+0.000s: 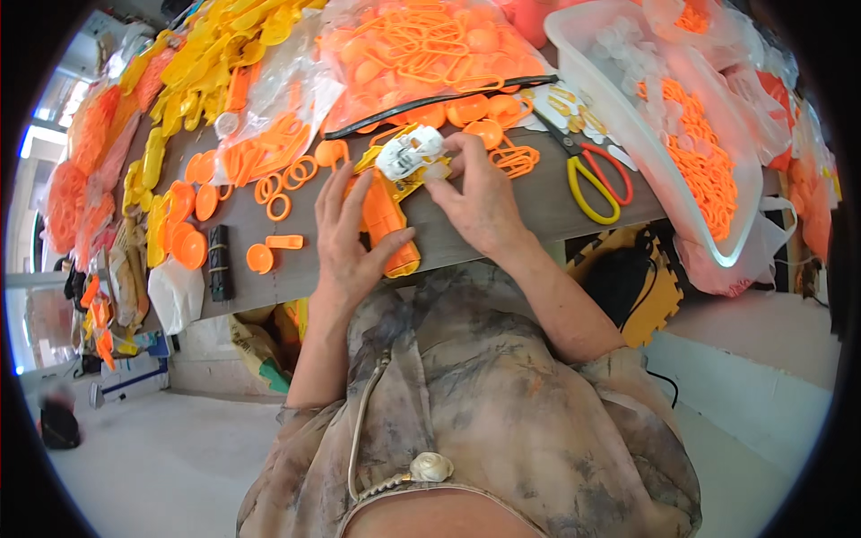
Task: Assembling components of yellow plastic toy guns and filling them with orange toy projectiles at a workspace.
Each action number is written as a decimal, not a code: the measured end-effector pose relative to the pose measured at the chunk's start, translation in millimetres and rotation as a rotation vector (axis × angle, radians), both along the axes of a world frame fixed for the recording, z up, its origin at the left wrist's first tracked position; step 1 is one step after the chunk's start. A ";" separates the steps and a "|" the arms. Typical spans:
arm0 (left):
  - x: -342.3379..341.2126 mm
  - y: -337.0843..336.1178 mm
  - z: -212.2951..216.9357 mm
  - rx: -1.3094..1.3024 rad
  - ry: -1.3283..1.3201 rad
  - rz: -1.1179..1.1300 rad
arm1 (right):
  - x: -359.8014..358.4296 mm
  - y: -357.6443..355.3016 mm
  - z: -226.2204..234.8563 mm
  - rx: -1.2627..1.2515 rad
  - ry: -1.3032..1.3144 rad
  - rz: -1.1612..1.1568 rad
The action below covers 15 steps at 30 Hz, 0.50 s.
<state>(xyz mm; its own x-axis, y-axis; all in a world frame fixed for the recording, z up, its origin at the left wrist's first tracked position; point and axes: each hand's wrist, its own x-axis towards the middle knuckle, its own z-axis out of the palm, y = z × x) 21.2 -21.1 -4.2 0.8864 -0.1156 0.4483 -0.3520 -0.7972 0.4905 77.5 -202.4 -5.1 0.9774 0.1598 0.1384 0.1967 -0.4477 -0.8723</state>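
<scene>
A white moulded plastic part (410,154), shaped a bit like a small toy car body, sits over yellow plastic at the upper end of a long orange and yellow plastic piece (383,220). My right hand (484,197) closes thumb and forefinger on the white part's right side. On the other side, my left hand (345,238) has its fingers stretched and apart, with the thumb lying over the orange piece. The lower end of that piece reaches the table's near edge. What lies under the white part is hidden.
Orange clips and balls fill a clear bag (421,45) at the back. Scissors (594,175) with red and yellow handles lie right of my hands. A white bin (619,99) holds orange chain. Orange rings (279,207), scoops (260,258) and a black bundle (220,262) lie left; yellow pieces (193,67) heap behind.
</scene>
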 end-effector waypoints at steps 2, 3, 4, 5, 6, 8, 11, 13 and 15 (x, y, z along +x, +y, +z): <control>1.7 5.9 -1.3 -0.033 -0.009 -0.005 | 1.2 5.3 -3.9 0.054 -0.049 0.026; 4.5 3.3 -1.0 -0.046 0.017 -0.021 | 1.1 0.3 -2.8 0.035 -0.069 0.023; 6.0 3.9 -0.4 -0.043 0.016 -0.014 | 1.2 -1.8 0.4 0.038 -0.070 0.030; 8.4 2.2 -0.3 -0.065 0.032 -0.032 | 1.4 -6.2 5.7 -0.027 -0.027 0.034; 9.8 3.2 -0.2 -0.088 0.047 -0.050 | 1.6 -7.1 10.8 -0.093 0.016 0.037; 8.4 2.4 -3.3 -0.093 0.034 -0.051 | 5.5 -12.9 18.6 -0.159 -0.050 0.026; 7.9 3.4 -3.0 -0.098 -0.035 -0.030 | 22.8 -9.8 37.4 -0.194 -0.259 0.033; 8.0 2.1 -3.0 -0.066 -0.026 -0.014 | 36.6 -5.1 45.8 -0.232 -0.416 0.212; 7.4 2.6 -4.0 -0.048 -0.024 -0.010 | 48.5 6.9 48.3 -0.356 -0.376 0.300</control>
